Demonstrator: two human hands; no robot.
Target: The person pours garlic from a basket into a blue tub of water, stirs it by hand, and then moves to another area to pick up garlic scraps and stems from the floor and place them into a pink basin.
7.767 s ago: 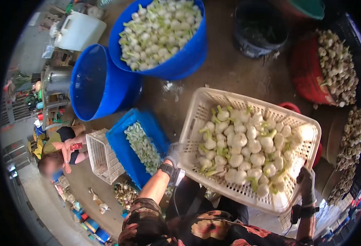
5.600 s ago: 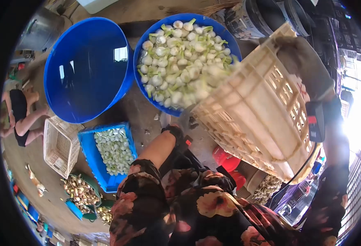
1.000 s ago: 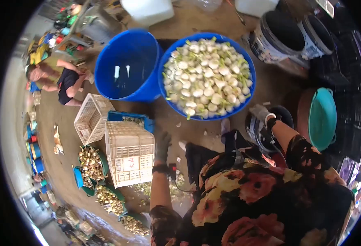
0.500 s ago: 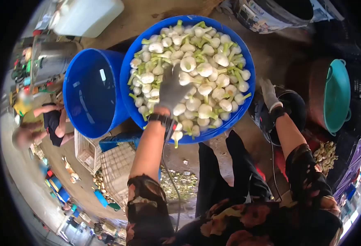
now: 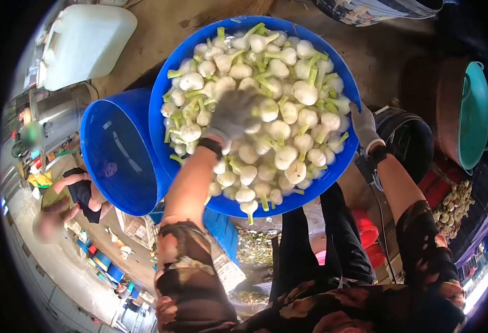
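Observation:
A large round blue tub (image 5: 348, 161) is heaped with white garlic bulbs (image 5: 284, 158) with short green stems. My left hand (image 5: 235, 114), in a grey glove, is down among the bulbs left of the tub's middle. Motion blurs its fingers, and whether they grip a bulb cannot be made out. At the tub's right edge, my right hand (image 5: 364, 126), also gloved, rests with its fingers against the rim. Both wrists wear dark bands.
Left of the tub stands a blue bucket (image 5: 91, 161) with liquid in it. A white container (image 5: 91, 44) lies behind it. On the right are a black bucket (image 5: 430, 147) and a teal basin (image 5: 474, 116). Another person (image 5: 83, 191) is at the far left.
The view has shifted, and the tub looks larger. My left hand has blurred and lies lower among the bulbs. My right hand, earlier beside the tub, is now at its rim.

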